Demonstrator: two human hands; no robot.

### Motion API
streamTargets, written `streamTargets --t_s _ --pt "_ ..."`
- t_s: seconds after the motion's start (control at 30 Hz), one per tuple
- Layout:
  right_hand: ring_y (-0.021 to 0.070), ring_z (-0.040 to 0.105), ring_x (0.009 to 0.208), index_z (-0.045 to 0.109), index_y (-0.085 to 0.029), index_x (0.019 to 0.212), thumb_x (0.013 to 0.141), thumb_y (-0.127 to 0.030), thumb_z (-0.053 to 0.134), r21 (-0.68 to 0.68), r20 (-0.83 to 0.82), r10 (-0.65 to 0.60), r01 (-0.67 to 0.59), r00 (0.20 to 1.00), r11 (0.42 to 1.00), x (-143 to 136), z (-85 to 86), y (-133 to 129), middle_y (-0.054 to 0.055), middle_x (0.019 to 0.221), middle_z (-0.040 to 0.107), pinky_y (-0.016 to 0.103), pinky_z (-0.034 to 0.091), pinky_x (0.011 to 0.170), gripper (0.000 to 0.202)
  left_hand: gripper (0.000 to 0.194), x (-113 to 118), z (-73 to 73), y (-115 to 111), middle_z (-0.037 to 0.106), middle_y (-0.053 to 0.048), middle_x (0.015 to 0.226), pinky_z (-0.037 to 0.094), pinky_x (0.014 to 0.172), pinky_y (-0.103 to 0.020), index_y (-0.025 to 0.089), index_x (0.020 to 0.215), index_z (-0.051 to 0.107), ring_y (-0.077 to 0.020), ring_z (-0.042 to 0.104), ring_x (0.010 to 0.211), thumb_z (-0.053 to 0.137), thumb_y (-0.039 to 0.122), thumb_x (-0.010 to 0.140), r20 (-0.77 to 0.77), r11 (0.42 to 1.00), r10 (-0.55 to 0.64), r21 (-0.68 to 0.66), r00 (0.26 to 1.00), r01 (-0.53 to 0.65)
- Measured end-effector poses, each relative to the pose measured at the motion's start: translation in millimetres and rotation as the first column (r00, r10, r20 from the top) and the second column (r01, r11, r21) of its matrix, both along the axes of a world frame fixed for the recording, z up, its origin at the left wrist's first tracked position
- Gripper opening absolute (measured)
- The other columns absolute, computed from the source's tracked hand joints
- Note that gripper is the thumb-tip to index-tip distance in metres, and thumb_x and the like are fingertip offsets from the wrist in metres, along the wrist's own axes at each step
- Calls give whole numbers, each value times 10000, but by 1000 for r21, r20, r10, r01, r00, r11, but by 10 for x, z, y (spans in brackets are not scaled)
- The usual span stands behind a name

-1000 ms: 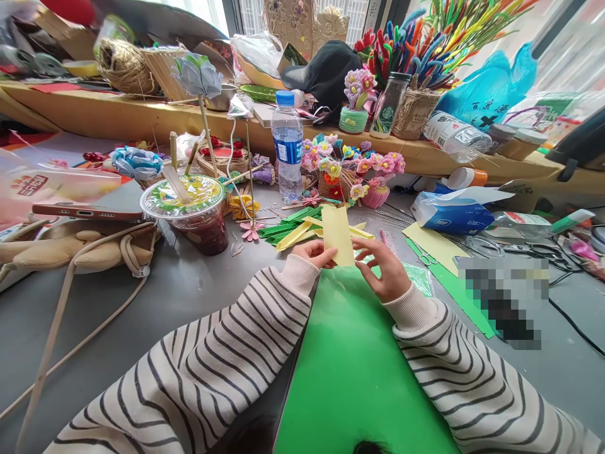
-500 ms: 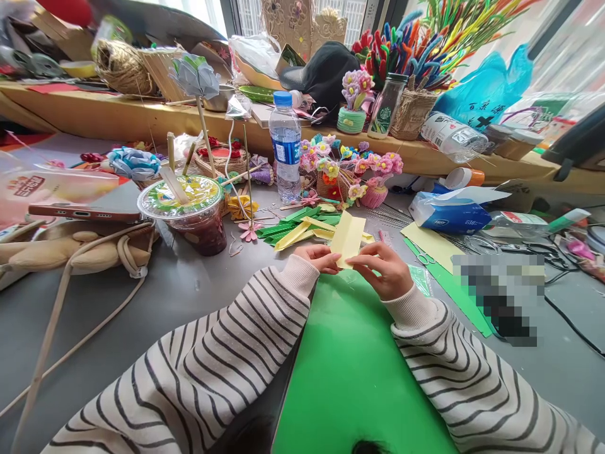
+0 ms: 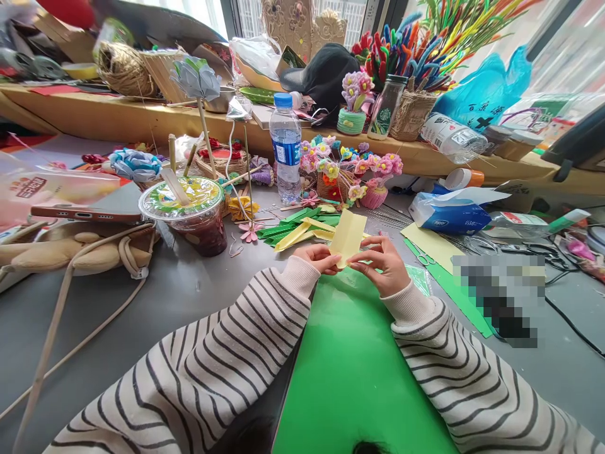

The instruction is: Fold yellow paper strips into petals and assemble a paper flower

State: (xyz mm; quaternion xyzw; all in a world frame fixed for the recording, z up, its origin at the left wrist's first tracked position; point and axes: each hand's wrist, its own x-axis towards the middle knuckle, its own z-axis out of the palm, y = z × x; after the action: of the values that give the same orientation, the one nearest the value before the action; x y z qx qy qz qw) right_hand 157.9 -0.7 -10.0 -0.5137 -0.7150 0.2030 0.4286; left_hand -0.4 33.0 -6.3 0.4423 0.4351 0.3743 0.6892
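Observation:
A pale yellow strip of paper [image 3: 348, 234] with a lengthwise crease stands tilted between my hands. My left hand [image 3: 320, 257] pinches its lower left corner, and my right hand [image 3: 382, 265] has thumb and fingertips closed on the lower right edge. Both hands are over the far end of a glossy green sheet [image 3: 359, 359]. Just beyond them lies a pile of folded green paper strips [image 3: 290, 226], with folded yellow strips [image 3: 297, 236] on top.
To the left stand a lidded drink cup [image 3: 189, 217] and a phone [image 3: 89, 214]. A water bottle [image 3: 286, 151] rises behind the strips. On the right lie green-handled scissors [image 3: 423, 254], a yellow sheet [image 3: 428, 243] and a blue tissue pack [image 3: 449, 209]. Craft flowers [image 3: 326, 161] line the shelf.
The fingers of my right hand have shifted slightly at the paper's lower edge. The paper is still held in both hands, and the surrounding things have stayed in place.

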Motion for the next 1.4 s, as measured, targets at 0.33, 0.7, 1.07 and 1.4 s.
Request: streamTargets --t_s 0.33,0.7,1.07,1.4 --pt "110 543 594 563 -161 678 652 -310 575 -258 -380 18 -124 925 958 -68 -24 -10 22 695 532 265 519 527 152 356 13 -9 -27 602 -1 542 474 582 -259 97 722 573 -105 573 516 700 278 443 6 998 -63 19 998 63" --pt "122 570 582 563 -140 702 647 -331 574 -266 -322 -63 -26 944 964 -85 15 -42 30 654 597 263 488 565 199 437 25 -12 -12 611 11 519 484 527 -260 137 792 403 -137 597 507 693 228 478 81 992 -122 -13 989 124" --pt "131 557 601 567 -148 710 654 -328 568 -245 -259 -60 -6 964 969 -86 21 -59 40 679 584 274 486 575 188 485 34 -23 -48 597 17 501 483 587 -320 133 810 400 -139 594 513 712 144 438 53 992 -124 25 991 123" --pt "116 554 579 489 -169 802 618 -305 606 -245 -364 -77 -16 928 969 -114 29 -62 1 666 553 276 496 560 257 521 41 -29 -44 596 16 517 482 574 -310 129 831 384 -141 592 505 715 120 429 104 992 -121 -9 987 122"
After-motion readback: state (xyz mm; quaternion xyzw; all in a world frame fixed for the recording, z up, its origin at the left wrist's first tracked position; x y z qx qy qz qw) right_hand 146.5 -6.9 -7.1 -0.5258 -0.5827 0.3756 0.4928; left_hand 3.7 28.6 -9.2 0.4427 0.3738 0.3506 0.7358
